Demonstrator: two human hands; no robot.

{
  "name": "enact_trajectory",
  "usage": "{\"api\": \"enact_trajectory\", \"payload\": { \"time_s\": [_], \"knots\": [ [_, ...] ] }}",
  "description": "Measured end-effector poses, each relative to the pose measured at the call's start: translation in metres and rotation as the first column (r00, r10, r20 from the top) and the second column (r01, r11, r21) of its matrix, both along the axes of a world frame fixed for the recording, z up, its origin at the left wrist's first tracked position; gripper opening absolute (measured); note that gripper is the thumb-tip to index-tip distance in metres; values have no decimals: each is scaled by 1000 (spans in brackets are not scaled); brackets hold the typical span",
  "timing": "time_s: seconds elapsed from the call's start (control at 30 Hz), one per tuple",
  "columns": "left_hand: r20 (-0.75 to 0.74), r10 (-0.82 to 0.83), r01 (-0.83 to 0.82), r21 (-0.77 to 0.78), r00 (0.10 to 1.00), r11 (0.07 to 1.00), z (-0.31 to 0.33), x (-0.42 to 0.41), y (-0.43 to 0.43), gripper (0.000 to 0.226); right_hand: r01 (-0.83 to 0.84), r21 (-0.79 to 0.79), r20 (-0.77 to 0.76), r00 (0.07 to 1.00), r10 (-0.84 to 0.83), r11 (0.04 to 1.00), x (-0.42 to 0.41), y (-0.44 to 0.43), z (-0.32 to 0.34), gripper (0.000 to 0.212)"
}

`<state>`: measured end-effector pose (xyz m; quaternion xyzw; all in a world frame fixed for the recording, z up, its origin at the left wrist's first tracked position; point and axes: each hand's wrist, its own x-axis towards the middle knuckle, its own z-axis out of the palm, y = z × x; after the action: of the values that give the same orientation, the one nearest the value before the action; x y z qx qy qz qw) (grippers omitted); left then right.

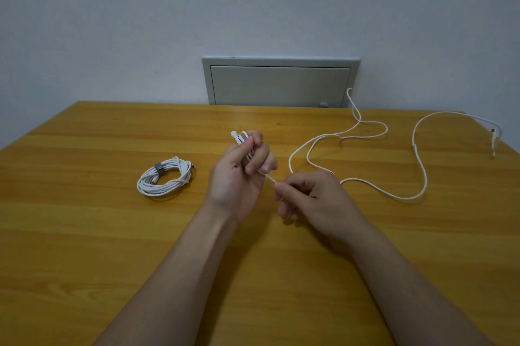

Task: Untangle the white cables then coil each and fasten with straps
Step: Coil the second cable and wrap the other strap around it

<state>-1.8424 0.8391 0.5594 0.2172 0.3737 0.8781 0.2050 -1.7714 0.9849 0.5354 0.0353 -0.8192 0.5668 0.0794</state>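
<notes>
A coiled white cable (164, 176) lies on the wooden table (84, 247) at the left, bound by a grey strap (158, 168). My left hand (242, 174) grips a few short loops of a second white cable, whose connector end (234, 134) sticks out above my fingers. My right hand (309, 196) pinches the same cable just right of the left hand. From there the loose white cable (416, 148) trails in wide curves across the right side of the table to its far plug (493, 143) near the right edge.
A grey metal wall panel (281, 83) with a small knob sits behind the table's far edge. A loop of the loose cable rises in front of it at the right.
</notes>
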Motion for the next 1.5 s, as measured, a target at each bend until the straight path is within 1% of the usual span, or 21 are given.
{"api": "enact_trajectory", "payload": {
  "time_s": [0.07,0.13,0.2,0.27,0.33,0.37,0.43,0.47,0.57,0.67,0.73,0.8,0.9,0.97,1.0,1.07,1.13,1.23,1.33,1.4,1.5],
  "knots": [
    [4,-17,17,23,1000,1000,0,1,1,20,-10,-47,53,999,13,999,-1,-2,-2,34],
    [20,-42,41,26,999,999,1,3,3,24,-18,1,50,999,18,1000,-1,-2,-4,38],
    [30,-69,69,23,997,997,2,3,2,25,12,168,-43,999,-5,986,-1,2,-4,33],
    [58,-123,120,43,991,992,3,2,-1,27,55,298,-115,993,-22,953,-1,7,-4,20],
    [106,-211,203,77,972,976,5,1,-5,31,111,469,-165,986,-37,876,-2,16,-6,26],
    [120,-251,243,76,961,967,6,1,-8,33,129,507,-168,985,-49,852,-3,20,-8,26],
    [114,-298,298,10,948,954,7,0,-12,35,204,483,-179,975,-132,851,-4,26,-7,7],
    [98,-310,316,-49,946,948,8,1,-14,37,243,470,-171,968,-182,849,-4,28,-6,10],
    [25,-347,343,-245,937,907,7,3,-14,42,303,496,-164,953,-255,814,-5,28,-6,45],
    [-38,-399,356,-379,916,854,7,6,-13,43,360,534,-172,932,-318,765,-3,22,-1,58],
    [-51,-441,385,-406,896,829,7,7,-14,44,357,528,-139,932,-336,770,-2,20,3,59],
    [-49,-471,417,-393,881,820,8,6,-15,45,321,430,-112,946,-303,844,-3,22,3,54],
    [-30,-467,431,-338,884,837,9,5,-17,45,225,133,-60,974,-219,965,-4,29,6,37],
    [-20,-452,422,-321,892,848,8,3,-17,46,147,-47,-21,989,-148,988,-3,32,9,24],
    [-15,-446,418,-321,895,850,7,3,-17,47,116,-91,-13,993,-117,989,-3,33,9,19],
    [-15,-433,402,-344,901,849,6,2,-18,48,87,-62,-41,995,-89,994,-2,33,7,13],
    [-24,-426,387,-372,905,844,5,1,-18,49,100,49,-99,991,-95,994,-1,32,4,13],
    [-22,-433,395,-368,901,841,6,2,-18,49,242,179,-191,959,-208,954,-2,32,1,15],
    [-35,-423,379,-383,905,843,6,2,-18,49,456,328,-306,880,-363,827,-3,34,2,40],
    [-75,-405,333,-443,911,833,4,1,-15,49,540,407,-364,836,-411,737,-2,31,4,54],
    [-207,-335,138,-628,919,766,0,2,-10,51,539,430,-367,838,-405,725,-3,25,3,64]
  ]
}}
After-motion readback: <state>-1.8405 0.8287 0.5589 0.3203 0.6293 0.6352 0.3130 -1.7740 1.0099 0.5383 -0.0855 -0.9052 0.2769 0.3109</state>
